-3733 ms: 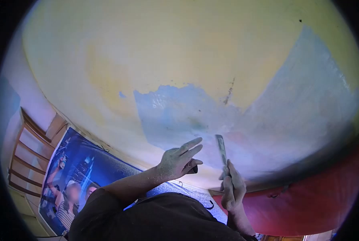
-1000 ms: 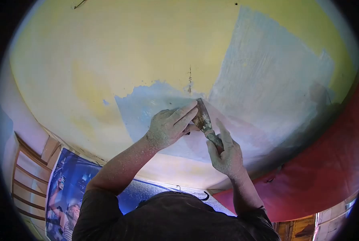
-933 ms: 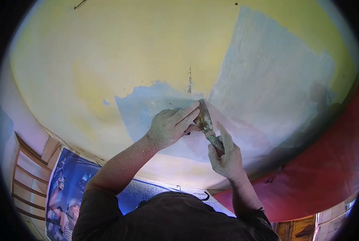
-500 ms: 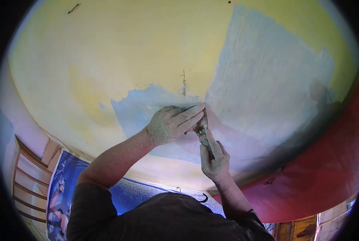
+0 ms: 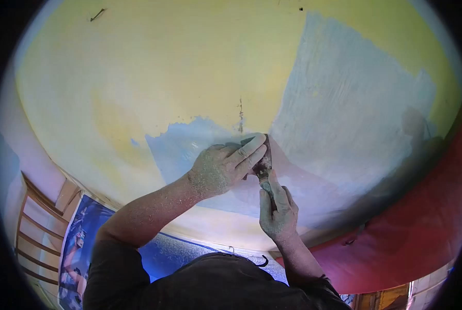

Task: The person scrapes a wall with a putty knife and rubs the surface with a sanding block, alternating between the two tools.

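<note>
Head view: right hand [image 5: 277, 214] grips scraper [image 5: 264, 165]; left hand [image 5: 223, 165] presses it.

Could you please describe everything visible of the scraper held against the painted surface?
The narrow, dust-caked metal scraper has a flat, grimy brownish blade and a slimmer handle. It points up, blade end against the yellow painted surface at the edge of a bare blue patch. The right hand grips the handle from below; the outstretched fingers of the left hand press across the blade, hiding part of it.
</note>
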### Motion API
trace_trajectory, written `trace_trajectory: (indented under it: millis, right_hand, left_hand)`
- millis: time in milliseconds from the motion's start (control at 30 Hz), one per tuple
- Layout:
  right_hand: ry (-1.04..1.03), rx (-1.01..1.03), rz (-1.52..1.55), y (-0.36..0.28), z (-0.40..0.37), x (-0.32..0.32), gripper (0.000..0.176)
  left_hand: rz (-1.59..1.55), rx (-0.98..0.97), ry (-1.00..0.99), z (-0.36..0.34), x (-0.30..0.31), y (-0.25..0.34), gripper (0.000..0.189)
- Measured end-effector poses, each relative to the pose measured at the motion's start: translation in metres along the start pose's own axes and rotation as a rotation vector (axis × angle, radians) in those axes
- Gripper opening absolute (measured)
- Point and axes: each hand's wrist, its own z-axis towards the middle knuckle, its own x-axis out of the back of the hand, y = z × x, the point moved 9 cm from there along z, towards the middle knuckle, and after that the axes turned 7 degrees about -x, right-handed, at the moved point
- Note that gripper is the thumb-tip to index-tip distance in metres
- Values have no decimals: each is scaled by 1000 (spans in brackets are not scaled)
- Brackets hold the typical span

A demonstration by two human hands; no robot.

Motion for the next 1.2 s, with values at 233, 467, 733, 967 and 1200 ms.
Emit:
trace_trajectory:
  millis: [233, 467, 733, 967, 1200]
  right_hand:
    - [-37, -7, 31, -4, 17, 2, 66]
    - [-38, -25, 81, 4, 5, 4, 65]
    - [-66, -42, 56, -8, 18, 12, 65]
    - [-46, 29, 79, -11, 23, 14, 65]
    - [-50, -69, 112, 4, 12, 5, 60]
  left_hand:
    - [48, -9, 21, 6, 3, -7, 71]
    - [-52, 27, -12, 4, -5, -4, 74]
    - [-9, 75, -79, 10, 1, -13, 81]
    - [20, 64, -22, 5, -4, -10, 74]
    - [-5, 64, -57, 0, -10, -4, 76]
